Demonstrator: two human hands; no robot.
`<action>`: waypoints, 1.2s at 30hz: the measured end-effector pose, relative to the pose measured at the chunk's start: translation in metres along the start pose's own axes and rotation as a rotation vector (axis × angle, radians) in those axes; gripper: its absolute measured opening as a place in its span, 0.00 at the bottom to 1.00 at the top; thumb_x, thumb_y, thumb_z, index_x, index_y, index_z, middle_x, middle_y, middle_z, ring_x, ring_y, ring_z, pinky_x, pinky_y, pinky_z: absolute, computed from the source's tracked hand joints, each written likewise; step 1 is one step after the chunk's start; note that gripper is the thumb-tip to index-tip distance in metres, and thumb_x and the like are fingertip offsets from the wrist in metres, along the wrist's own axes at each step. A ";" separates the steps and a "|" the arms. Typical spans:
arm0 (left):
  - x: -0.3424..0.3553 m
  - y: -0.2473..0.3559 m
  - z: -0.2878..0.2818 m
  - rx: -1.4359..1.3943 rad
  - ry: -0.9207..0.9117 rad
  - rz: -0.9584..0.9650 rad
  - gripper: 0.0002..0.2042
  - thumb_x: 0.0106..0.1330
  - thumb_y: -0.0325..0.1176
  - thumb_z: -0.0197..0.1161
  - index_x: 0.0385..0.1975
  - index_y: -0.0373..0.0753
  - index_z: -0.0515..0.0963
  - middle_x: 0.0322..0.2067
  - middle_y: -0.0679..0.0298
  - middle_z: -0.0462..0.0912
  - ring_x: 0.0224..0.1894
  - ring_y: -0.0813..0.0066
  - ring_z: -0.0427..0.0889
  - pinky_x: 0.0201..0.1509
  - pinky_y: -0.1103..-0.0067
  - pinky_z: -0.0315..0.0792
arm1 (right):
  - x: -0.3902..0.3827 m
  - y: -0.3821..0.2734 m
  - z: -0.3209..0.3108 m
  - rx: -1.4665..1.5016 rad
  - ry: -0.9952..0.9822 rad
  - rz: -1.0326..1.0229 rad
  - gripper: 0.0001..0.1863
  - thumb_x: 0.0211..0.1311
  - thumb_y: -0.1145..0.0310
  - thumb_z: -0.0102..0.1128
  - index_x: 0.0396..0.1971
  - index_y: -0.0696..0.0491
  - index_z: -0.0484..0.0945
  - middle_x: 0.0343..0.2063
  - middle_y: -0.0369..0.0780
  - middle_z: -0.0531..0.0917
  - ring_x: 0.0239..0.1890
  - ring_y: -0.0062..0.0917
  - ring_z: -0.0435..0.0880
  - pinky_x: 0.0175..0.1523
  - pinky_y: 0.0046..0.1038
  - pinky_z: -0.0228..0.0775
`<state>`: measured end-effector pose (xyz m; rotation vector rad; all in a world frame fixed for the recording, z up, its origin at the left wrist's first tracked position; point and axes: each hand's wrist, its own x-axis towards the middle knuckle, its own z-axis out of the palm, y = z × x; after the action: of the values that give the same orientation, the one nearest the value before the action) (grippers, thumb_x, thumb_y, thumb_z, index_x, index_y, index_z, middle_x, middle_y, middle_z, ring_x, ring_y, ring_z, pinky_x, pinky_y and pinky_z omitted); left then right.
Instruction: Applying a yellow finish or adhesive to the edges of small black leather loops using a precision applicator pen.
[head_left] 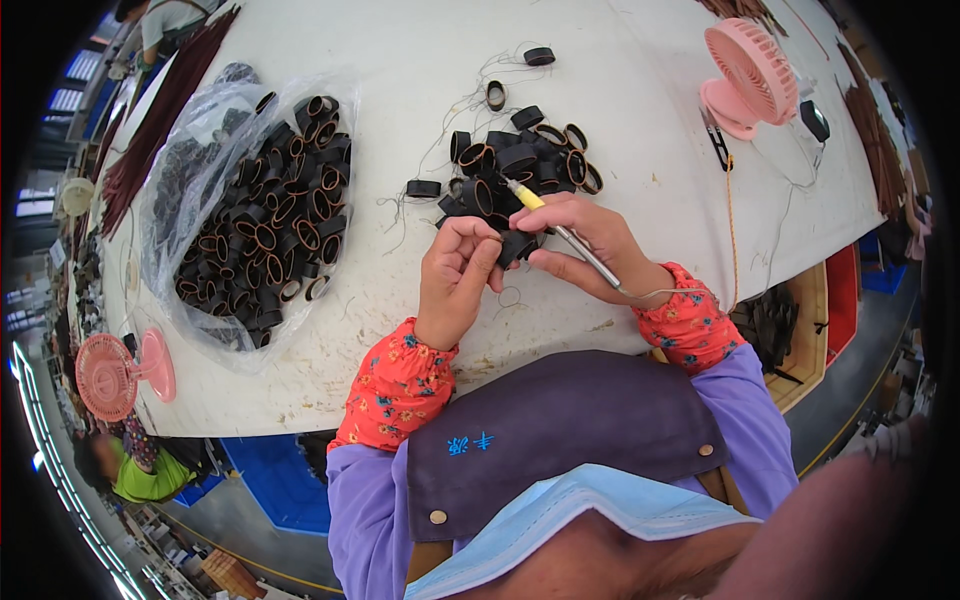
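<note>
My left hand (452, 282) pinches a small black band loop (514, 247) between thumb and fingers. In my right hand (600, 238) is a pen-shaped tool (592, 258) with a silver barrel, a yellow collar and a thin wire trailing from its rear end. Its tip points up and away, above the loose pile of black loops (517, 158) just beyond my hands. Part of the held loop is hidden by my fingers. Loose threads trail from several loops on the pile's left side.
A clear plastic bag (165, 215) full of black loops lies at left. Pink fans (752, 65) stand far right and near left. Thread snips (717, 145) with an orange cord lie by the far one. Dark strips (165, 110) line the left edge; a person (150, 478) sits lower left.
</note>
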<state>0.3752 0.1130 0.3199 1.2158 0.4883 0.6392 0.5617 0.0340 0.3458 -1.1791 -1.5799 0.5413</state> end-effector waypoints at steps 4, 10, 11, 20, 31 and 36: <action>0.000 0.001 0.008 -0.025 0.101 0.053 0.07 0.68 0.25 0.51 0.43 0.34 0.67 0.40 0.60 0.78 0.23 0.86 0.70 0.28 0.89 0.68 | -0.001 0.001 0.001 -0.004 -0.003 -0.029 0.17 0.49 0.79 0.67 0.39 0.51 0.76 0.33 0.39 0.78 0.33 0.26 0.78 0.37 0.23 0.71; 0.000 0.016 0.001 0.225 0.059 0.125 0.13 0.65 0.25 0.55 0.49 0.35 0.72 0.40 0.64 0.79 0.26 0.87 0.72 0.29 0.88 0.69 | 0.001 0.000 -0.006 -0.112 0.021 -0.031 0.16 0.49 0.81 0.66 0.38 0.53 0.75 0.35 0.40 0.81 0.36 0.28 0.81 0.39 0.25 0.74; 0.001 0.013 0.001 0.225 0.059 0.125 0.13 0.65 0.25 0.55 0.49 0.35 0.72 0.40 0.64 0.79 0.26 0.87 0.72 0.29 0.88 0.69 | 0.001 0.000 -0.006 -0.111 0.021 -0.032 0.16 0.49 0.81 0.66 0.38 0.53 0.75 0.35 0.40 0.81 0.36 0.28 0.81 0.39 0.25 0.74; 0.001 0.000 -0.006 0.202 -0.030 0.041 0.06 0.65 0.25 0.57 0.40 0.35 0.76 0.32 0.69 0.77 0.29 0.88 0.73 0.31 0.90 0.66 | -0.002 0.000 -0.001 -0.009 -0.005 -0.157 0.17 0.49 0.82 0.65 0.39 0.53 0.75 0.36 0.42 0.79 0.36 0.28 0.80 0.40 0.25 0.75; -0.003 -0.001 0.002 0.165 0.078 0.082 0.03 0.70 0.28 0.49 0.39 0.37 0.67 0.31 0.68 0.71 0.29 0.87 0.69 0.32 0.89 0.65 | -0.007 -0.004 0.006 0.407 0.144 0.138 0.09 0.65 0.70 0.54 0.42 0.58 0.71 0.34 0.41 0.80 0.37 0.24 0.81 0.43 0.26 0.74; -0.004 -0.005 0.004 0.333 0.093 0.135 0.03 0.71 0.27 0.48 0.38 0.36 0.67 0.30 0.69 0.71 0.29 0.86 0.69 0.33 0.88 0.66 | -0.012 -0.008 -0.004 0.735 -0.053 0.280 0.12 0.70 0.65 0.45 0.42 0.59 0.70 0.27 0.38 0.80 0.30 0.21 0.82 0.40 0.24 0.74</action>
<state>0.3757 0.1068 0.3158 1.5479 0.6108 0.7521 0.5615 0.0193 0.3475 -0.8120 -1.0945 1.2202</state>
